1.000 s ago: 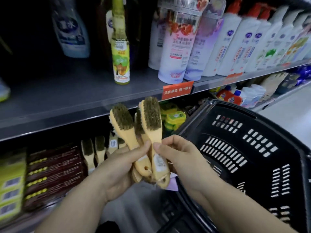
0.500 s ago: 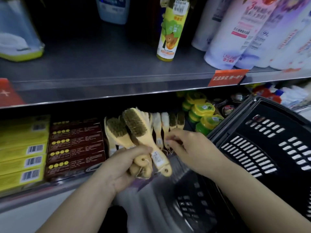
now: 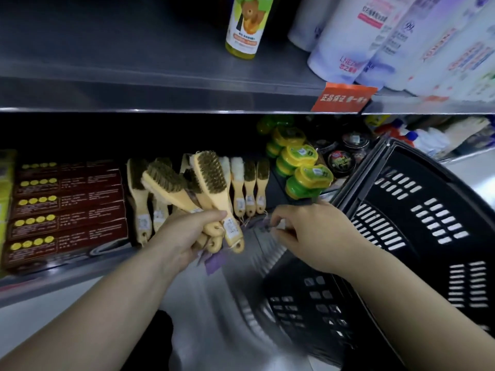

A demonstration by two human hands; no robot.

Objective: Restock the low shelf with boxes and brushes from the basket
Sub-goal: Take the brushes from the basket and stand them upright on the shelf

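On the low shelf (image 3: 67,277), 9 o'clock: five dark red boxes (image 3: 69,207) in a stack, each with a row of four yellow dots; their print is too small to read.
Held brushes (image 3: 209,180): at least three in one bunch at the centre, in front of the low shelf; pale wooden handles, olive-brown bristles, a white barcode sticker on the front handle, purple tags hanging below.
Left hand (image 3: 184,236): wrapped tightly round the handles of the bunch.
Right hand (image 3: 310,231): at 3 o'clock of the bunch, fingers curled by the shelf's front edge; blur hides whether they pinch anything.
Shelved brushes (image 3: 250,188): three side by side at 1 o'clock of the bunch, two more at its 9 o'clock, others partly hidden behind it.
Orange tag (image 3: 344,97): on the upper shelf's edge at 1 o'clock, reads "正品保证", the rest smeared.
White bottle (image 3: 345,36): partial lettering "LNEZ".
Yellow bottle (image 3: 245,25): at 12 o'clock, cartoon bear on its label.
Green-and-yellow tins (image 3: 308,178): stacked at 2 o'clock.
Basket (image 3: 428,210): black, slotted, at 4 o'clock.
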